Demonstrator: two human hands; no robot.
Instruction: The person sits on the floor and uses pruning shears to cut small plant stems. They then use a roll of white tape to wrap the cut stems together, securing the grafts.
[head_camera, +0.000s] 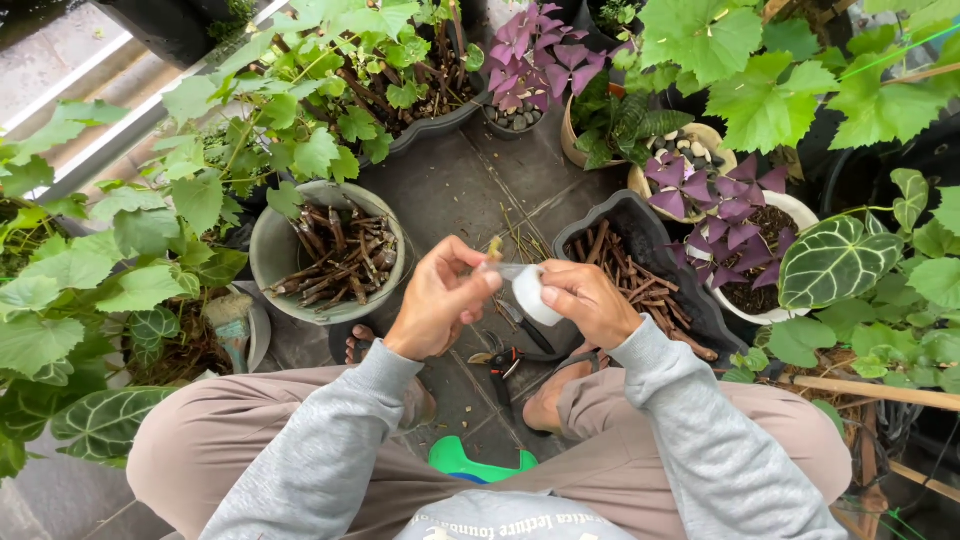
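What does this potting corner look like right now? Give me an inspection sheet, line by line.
Surface: dark paving slabs, with loose twig bits near the pots.
Job's things: roll of white tape in the right hand; its strip is drawn across to the left hand, which pinches a small cutting.
Clutter: pruning shears lie on the slabs below the hands; a green stool shows between the knees.
Grippers: both hands are closed on their things.
Cables: nothing seen.
Surroundings: grey round pot and dark trough, both holding cut sticks; purple-leaved plants; vine leaves all around.
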